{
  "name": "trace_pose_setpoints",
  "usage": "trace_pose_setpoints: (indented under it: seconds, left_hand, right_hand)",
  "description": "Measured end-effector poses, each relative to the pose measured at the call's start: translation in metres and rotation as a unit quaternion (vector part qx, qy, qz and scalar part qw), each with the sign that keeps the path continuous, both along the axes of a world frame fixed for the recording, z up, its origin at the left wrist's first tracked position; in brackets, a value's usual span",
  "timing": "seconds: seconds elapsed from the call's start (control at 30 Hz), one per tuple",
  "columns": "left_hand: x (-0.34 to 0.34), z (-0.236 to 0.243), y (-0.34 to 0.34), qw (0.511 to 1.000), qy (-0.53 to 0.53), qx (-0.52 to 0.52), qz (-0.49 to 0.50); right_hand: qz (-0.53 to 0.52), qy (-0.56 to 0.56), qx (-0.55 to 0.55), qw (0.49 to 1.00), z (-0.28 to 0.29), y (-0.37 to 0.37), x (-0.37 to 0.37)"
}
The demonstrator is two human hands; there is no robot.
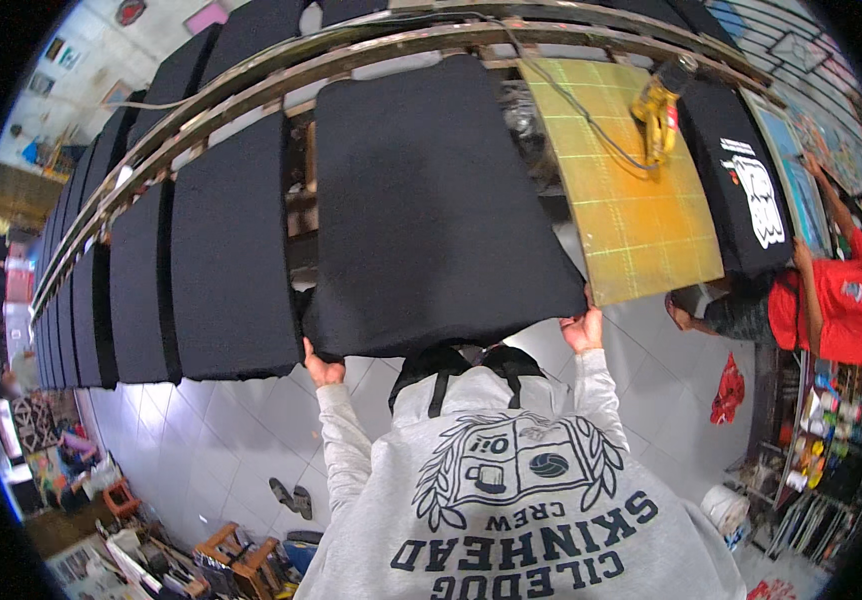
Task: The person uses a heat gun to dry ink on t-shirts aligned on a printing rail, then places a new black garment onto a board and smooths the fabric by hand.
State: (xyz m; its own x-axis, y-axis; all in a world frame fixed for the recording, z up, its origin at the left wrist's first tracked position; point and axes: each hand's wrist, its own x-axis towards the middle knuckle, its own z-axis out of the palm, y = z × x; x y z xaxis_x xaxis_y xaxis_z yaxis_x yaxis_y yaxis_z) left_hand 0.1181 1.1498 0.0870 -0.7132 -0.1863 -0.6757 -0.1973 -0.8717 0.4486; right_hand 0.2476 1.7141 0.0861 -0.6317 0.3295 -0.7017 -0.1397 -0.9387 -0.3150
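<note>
black cloth spread over a board on a long rack, left hand gripping its near left corner, right hand gripping the near right corner, fingers closed on the hem, yellow board just right with a yellow tool, person in red beyond

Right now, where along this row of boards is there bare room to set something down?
The yellow board is bare below the heat gun and its cord. The black shirt covers the board under both hands; shirts fill the boards leftward.
</note>
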Motion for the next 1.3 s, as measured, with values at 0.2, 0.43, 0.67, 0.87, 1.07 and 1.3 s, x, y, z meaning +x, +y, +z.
trace_pose_setpoints:
  seconds: [0.2, 0.43, 0.67, 0.87, 1.07, 1.3]
  left_hand:
    - [-0.007, -0.009, -0.011, 1.0, -0.029, -0.011, 0.006]
    - [0.004, 0.012, 0.005, 0.998, 0.024, -0.05, -0.018]
    - [0.07, 0.088, 0.089, 0.966, 0.093, 0.098, -0.221]
    - [0.083, 0.095, 0.119, 0.873, 0.046, -0.327, -0.358]
    - [0.103, 0.087, 0.118, 0.869, 0.051, -0.375, -0.318]
    - [0.118, 0.077, 0.112, 0.847, 0.037, -0.408, -0.34]
  right_hand:
    - [0.023, 0.018, 0.02, 0.999, 0.018, -0.01, -0.003]
    - [0.097, -0.036, 0.047, 0.993, 0.044, -0.034, -0.009]
    - [0.233, -0.03, 0.037, 0.971, 0.056, -0.086, 0.029]
    - [0.428, -0.04, 0.251, 0.868, 0.106, -0.137, -0.009]
    - [0.391, -0.107, 0.463, 0.788, 0.089, -0.141, 0.018]
    - [0.435, -0.132, 0.483, 0.748, 0.066, -0.133, 0.031]
